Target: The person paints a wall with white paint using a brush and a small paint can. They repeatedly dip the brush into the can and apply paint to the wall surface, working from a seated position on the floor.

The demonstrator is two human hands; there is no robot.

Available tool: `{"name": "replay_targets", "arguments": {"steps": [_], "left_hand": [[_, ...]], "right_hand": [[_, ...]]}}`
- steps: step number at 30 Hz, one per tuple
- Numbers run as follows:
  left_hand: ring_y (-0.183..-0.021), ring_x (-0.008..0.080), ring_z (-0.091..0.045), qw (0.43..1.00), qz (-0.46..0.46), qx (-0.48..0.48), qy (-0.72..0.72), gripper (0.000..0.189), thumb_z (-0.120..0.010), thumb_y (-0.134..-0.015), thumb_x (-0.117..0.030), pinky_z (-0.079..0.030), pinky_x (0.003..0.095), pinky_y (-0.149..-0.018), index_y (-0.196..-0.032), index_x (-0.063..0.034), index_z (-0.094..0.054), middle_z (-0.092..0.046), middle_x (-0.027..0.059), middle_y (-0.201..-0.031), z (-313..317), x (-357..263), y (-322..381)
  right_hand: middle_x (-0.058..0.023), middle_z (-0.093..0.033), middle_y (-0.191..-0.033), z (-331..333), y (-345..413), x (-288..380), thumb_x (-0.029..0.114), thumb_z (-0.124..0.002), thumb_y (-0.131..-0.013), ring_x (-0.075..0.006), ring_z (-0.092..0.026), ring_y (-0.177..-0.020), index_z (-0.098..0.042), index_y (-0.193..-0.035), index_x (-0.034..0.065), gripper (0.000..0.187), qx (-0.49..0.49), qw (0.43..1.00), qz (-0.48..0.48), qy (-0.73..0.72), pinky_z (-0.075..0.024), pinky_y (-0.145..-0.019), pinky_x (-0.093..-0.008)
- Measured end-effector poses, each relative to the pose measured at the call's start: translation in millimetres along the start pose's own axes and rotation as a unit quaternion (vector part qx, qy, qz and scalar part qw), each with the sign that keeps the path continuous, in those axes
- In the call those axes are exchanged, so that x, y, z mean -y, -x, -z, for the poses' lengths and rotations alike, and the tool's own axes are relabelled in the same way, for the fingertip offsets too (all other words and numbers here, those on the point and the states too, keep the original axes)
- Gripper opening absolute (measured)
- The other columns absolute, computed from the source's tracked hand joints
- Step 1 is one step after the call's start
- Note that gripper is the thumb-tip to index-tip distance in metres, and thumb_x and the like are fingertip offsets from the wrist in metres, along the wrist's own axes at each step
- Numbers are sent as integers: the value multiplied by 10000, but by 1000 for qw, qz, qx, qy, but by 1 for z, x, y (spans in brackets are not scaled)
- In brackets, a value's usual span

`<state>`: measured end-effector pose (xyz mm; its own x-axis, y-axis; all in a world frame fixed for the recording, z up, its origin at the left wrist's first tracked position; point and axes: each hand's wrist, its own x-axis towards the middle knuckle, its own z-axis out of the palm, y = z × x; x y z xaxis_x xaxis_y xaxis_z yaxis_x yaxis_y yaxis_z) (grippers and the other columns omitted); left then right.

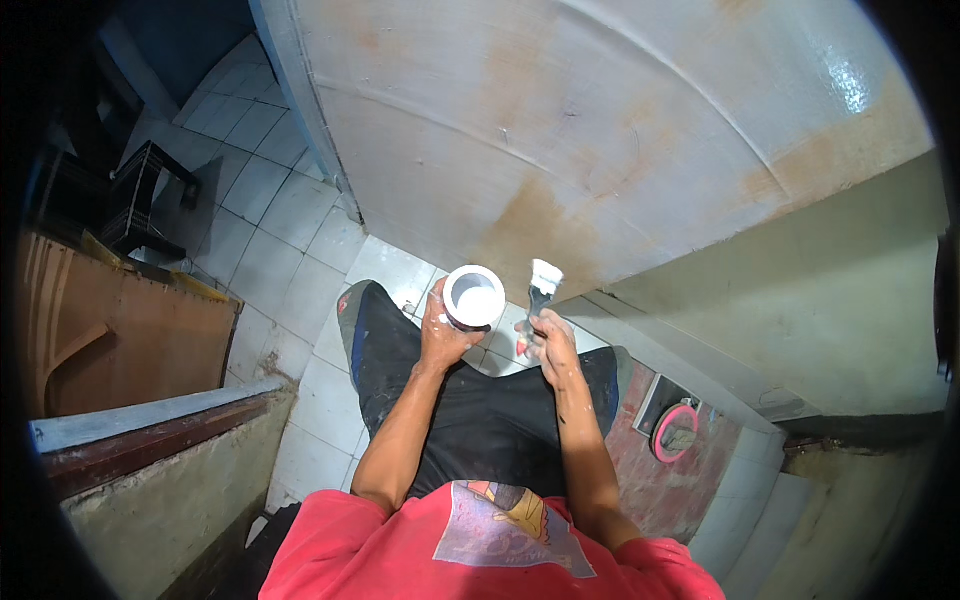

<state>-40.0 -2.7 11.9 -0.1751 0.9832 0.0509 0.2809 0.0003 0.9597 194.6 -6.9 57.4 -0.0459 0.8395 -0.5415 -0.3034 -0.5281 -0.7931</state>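
My left hand (442, 341) is wrapped around the side of a round tub (451, 287) with white paint (480, 304) inside. White smears mark its fingers. To its right, my right hand (553, 345) grips a paintbrush (536, 300) by its dark handle, whose lower end shows red. The bristles (547, 274) point up, coated thickly in white. Tub and brush are apart. Just beyond both stands a large door-like panel (555, 135), whitish with uneven brown patches, the brownest one low down behind the brush.
White floor tiles (274, 259) run below and to the left. A brown wooden board (135, 337) and a low wall with a painted ledge (165, 412) stand at left, near dark furniture (135, 202). On the right, a pink-rimmed round object (675, 433) lies beside a greenish wall (810, 300).
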Motion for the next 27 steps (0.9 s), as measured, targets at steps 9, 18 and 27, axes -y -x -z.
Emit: {"name": "replay_targets", "arguments": {"steps": [9, 18, 27], "left_hand": [[-1399, 390, -618, 997, 13, -55, 46, 1196, -1044, -548, -127, -517, 475, -1184, -1591, -55, -464, -614, 191, -1482, 20, 13, 2], [-1374, 388, -637, 996, 25, -76, 36, 1157, -1043, -547, -114, -531, 469, -1171, -1558, -72, -482, -631, 189, -1450, 27, 9, 0], [-1362, 380, -646, 997, 4, -61, 56, 1151, -1053, -560, -128, -544, 467, -1141, -1556, -72, -479, -637, 180, -1433, 21, 5, -6]], "right_hand": [[-180, -757, -1007, -10, -117, 21, 135, -674, -1042, -252, -722, -748, -679, -1129, -29, 186, 2, 998, 0, -69, -590, -594, -359], [-197, -757, -964, -62, -33, 95, 89, -648, -1033, -206, -702, -693, -685, -1206, -72, 239, -8, 987, 147, -71, -589, -559, -281], [-175, -728, -957, -51, -124, 28, 124, -631, -1050, -242, -680, -689, -646, -1135, -7, 156, -44, 987, -15, -151, -600, -628, -349]]}}
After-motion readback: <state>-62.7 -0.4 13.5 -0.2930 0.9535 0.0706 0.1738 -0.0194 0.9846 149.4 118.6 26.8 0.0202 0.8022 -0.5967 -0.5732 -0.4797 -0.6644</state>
